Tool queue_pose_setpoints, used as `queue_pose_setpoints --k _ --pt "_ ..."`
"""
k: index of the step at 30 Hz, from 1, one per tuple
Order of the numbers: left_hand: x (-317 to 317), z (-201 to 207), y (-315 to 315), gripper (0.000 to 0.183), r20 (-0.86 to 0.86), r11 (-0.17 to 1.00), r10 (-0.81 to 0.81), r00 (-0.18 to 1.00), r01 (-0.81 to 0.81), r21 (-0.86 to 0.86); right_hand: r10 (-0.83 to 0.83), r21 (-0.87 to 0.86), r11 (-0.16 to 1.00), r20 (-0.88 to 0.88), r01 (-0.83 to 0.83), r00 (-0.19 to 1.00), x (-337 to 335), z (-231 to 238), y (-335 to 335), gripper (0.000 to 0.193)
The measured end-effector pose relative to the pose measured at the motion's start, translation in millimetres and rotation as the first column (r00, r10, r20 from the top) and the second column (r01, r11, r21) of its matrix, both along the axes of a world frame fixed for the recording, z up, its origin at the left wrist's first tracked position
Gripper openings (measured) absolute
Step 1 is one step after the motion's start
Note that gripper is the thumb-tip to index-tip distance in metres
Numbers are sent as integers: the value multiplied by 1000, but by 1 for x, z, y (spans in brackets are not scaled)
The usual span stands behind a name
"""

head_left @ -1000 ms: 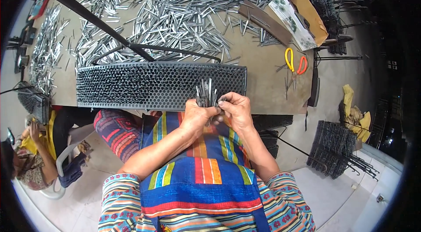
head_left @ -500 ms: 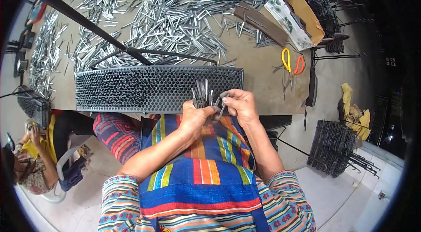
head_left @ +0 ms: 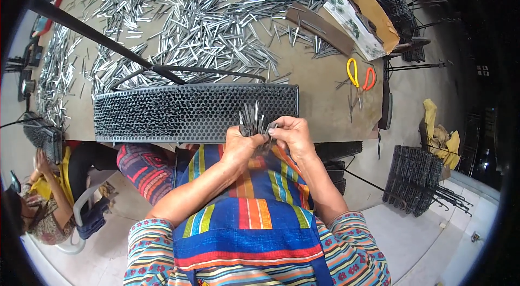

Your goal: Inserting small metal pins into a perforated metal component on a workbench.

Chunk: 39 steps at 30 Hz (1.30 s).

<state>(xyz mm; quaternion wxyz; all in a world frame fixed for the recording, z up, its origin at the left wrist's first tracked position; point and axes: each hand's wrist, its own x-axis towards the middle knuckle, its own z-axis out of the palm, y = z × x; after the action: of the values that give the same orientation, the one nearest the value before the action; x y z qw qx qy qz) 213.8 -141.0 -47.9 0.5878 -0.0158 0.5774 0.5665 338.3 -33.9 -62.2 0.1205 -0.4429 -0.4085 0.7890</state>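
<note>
A fanned bunch of thin grey metal strips point(head_left: 252, 118) stands up out of my left hand point(head_left: 241, 145), whose fingers are closed round it. Close beside it, my right hand point(head_left: 292, 135) pinches at the strips on the bunch's right side; how many are between its fingers is hidden. Both hands are over the near right edge of a long black perforated rack point(head_left: 216, 107). Dark pieces stand thickly in the holes on the rack's left, while bare holes show toward its right. A black rod handle point(head_left: 97, 31) runs from the rack to the upper left.
Loose metal strips point(head_left: 206, 26) cover much of the table. To the right lie scissors point(head_left: 355, 77) with yellow and orange handles, a brown board point(head_left: 319, 29) and an open carton point(head_left: 363, 21). Black racks point(head_left: 414, 178) stand at right. Another person point(head_left: 51, 199) sits at left beside a similar rack.
My right hand has moved slightly left, closer against the bunch, and its fingers have drawn in. The left hand has hardly moved. The other person's hands have risen toward their rack.
</note>
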Motion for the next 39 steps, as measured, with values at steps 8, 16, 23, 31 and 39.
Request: queue_pose_setpoints --k 8,16,23,31,39 --pt "5 3 -1 16 19 999 47 999 -48 7 -80 44 996 -82 83 993 5 -6 -7 5" --pt "5 2 -22 5 147 996 -18 989 30 -80 -281 692 679 -64 246 957 7 -5 44 5" --pt "6 3 -23 6 195 997 -26 980 41 -73 -157 923 354 -98 149 983 -4 -12 63 4" --pt "5 -2 -19 6 200 1000 13 980 -8 -26 -136 949 303 -47 87 990 -2 -19 65 7" --pt "4 -2 -24 5 199 999 16 980 -10 -31 -112 982 182 62 -41 992 -10 -15 62 9"
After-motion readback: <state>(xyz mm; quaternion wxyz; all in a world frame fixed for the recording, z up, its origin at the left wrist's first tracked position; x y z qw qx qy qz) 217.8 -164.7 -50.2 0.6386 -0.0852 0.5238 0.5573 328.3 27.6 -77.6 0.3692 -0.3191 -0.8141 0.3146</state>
